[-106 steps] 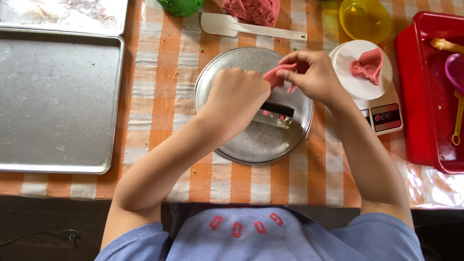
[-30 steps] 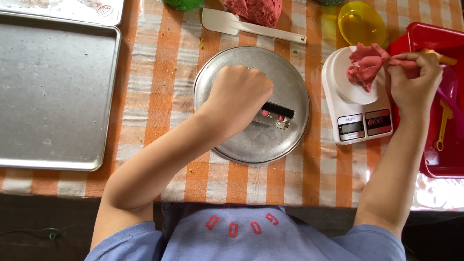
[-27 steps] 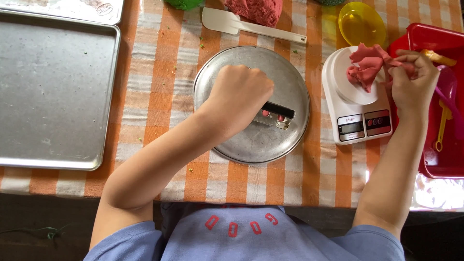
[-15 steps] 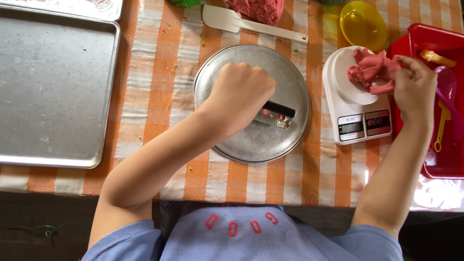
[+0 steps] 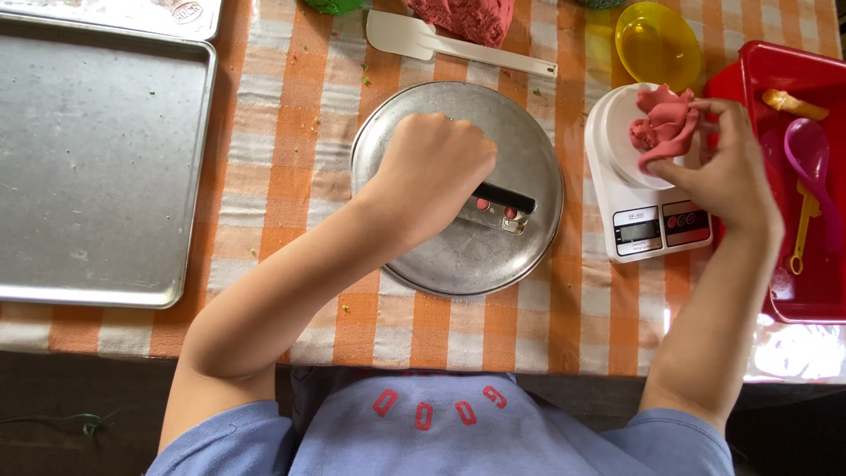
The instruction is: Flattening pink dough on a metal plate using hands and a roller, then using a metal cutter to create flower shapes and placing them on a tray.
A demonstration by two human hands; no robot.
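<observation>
My left hand (image 5: 436, 172) is closed around the black handle of a metal scraper (image 5: 500, 210) that rests on a round metal plate (image 5: 458, 256); small pink bits stick to the blade. My right hand (image 5: 727, 172) pinches a lump of pink dough (image 5: 661, 123) sitting on the white kitchen scale (image 5: 648, 216), to the right of the plate. More pink dough (image 5: 463, 13) lies at the far edge of the table.
A large metal baking tray (image 5: 97, 167) fills the left side. A white spatula (image 5: 441, 44) lies behind the plate, a yellow bowl (image 5: 656, 44) beside it. A red tray (image 5: 815, 273) at the right holds plastic spoons (image 5: 806, 159). Checked orange cloth covers the table.
My right hand carried a pink dough piece from the plate to the scale and now presses it onto the lump there. My left hand stayed on the scraper.
</observation>
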